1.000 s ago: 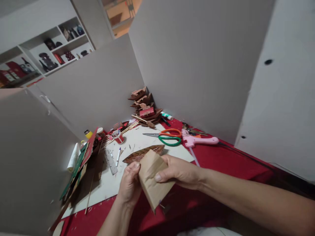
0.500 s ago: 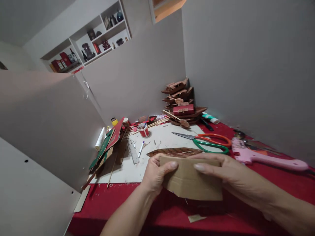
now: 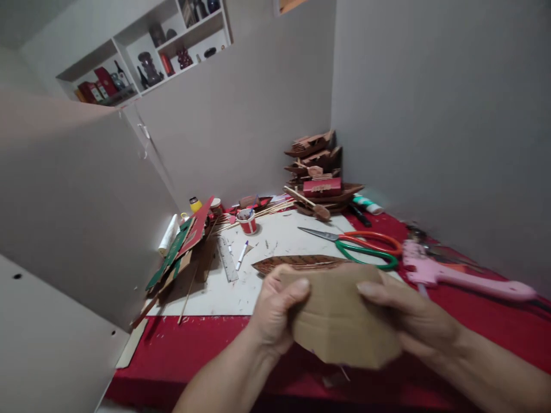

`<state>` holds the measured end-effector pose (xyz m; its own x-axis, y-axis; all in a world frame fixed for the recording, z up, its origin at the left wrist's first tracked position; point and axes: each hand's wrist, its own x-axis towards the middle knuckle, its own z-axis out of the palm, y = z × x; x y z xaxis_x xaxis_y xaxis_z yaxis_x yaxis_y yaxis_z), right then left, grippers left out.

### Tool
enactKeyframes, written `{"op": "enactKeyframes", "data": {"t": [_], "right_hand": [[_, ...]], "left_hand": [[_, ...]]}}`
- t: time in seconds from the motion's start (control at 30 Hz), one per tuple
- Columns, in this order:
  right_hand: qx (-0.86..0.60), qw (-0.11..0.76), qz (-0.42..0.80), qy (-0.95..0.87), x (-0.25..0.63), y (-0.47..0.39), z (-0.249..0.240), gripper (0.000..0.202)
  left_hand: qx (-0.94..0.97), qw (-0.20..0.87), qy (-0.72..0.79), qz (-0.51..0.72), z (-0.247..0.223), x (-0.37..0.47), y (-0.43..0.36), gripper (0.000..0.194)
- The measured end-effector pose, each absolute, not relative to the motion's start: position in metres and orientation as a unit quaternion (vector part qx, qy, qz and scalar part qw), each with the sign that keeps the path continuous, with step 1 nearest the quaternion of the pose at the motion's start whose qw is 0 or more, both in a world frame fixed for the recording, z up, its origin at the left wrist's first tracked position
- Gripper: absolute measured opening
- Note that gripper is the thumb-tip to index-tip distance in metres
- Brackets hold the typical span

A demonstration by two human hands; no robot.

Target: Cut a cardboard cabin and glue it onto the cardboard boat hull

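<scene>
A brown piece of cardboard [image 3: 340, 321] with crease lines is held between both hands over the table's front edge. My left hand [image 3: 279, 304] grips its left side, thumb on the near face and fingers behind. On the right side my right hand [image 3: 400, 304] pinches it in the same way, slightly blurred. Just beyond the cardboard lies a long boat-shaped cardboard piece [image 3: 297, 263], partly covered by it. Scissors [image 3: 344, 238] with one orange and one green handle rest farther back, blades pointing left.
Stacked brown model boats [image 3: 321, 189] stand in the back corner. A pink glue gun [image 3: 465, 278] lies at right. A ruler [image 3: 227, 261], a marker [image 3: 241, 256] and a red-and-white cup [image 3: 247, 222] sit on the white board [image 3: 275, 229]. Cardboard sheets [image 3: 189, 241] lean at left.
The cardboard has spread flatter and wider, its right part bending toward me. My right hand has shifted slightly right and down with it. The view has tilted a little downward.
</scene>
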<state>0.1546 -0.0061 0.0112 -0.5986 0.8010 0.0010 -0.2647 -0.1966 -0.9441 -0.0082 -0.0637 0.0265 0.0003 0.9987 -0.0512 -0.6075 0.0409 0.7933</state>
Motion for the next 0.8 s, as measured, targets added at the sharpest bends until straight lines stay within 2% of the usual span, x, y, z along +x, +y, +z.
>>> {"op": "enactKeyframes", "data": {"t": [0.07,0.17,0.3,0.47,0.57,0.63,0.7,0.8], "right_hand": [[-0.234,0.363,0.785,-0.444,0.150,-0.005,0.014,0.049],[-0.210,0.373,0.786,-0.445,0.148,0.001,0.014,0.048],[-0.172,0.382,0.780,-0.464,0.150,0.001,0.010,0.044],[-0.032,0.290,0.868,-0.401,0.153,-0.021,-0.004,0.044],[-0.021,0.257,0.878,-0.403,0.162,-0.029,-0.014,0.041],[-0.067,0.287,0.848,-0.440,0.174,-0.029,-0.022,0.048],[-0.154,0.366,0.765,-0.507,0.189,-0.027,-0.031,0.060],[-0.288,0.470,0.491,-0.675,0.211,-0.030,-0.045,0.077]], "left_hand": [[0.295,0.625,0.332,0.642,0.026,-0.014,-0.059,0.037],[0.300,0.629,0.345,0.629,0.024,-0.020,-0.051,0.024],[0.315,0.632,0.378,0.599,0.019,-0.018,-0.052,0.034],[0.312,0.710,0.310,0.550,0.006,-0.008,-0.075,0.037],[0.290,0.733,0.333,0.518,-0.001,-0.002,-0.086,0.039],[0.259,0.712,0.379,0.532,-0.004,-0.001,-0.086,0.032],[0.212,0.676,0.432,0.558,-0.007,-0.003,-0.084,0.032],[0.159,0.610,0.516,0.581,-0.011,-0.010,-0.083,0.038]]}}
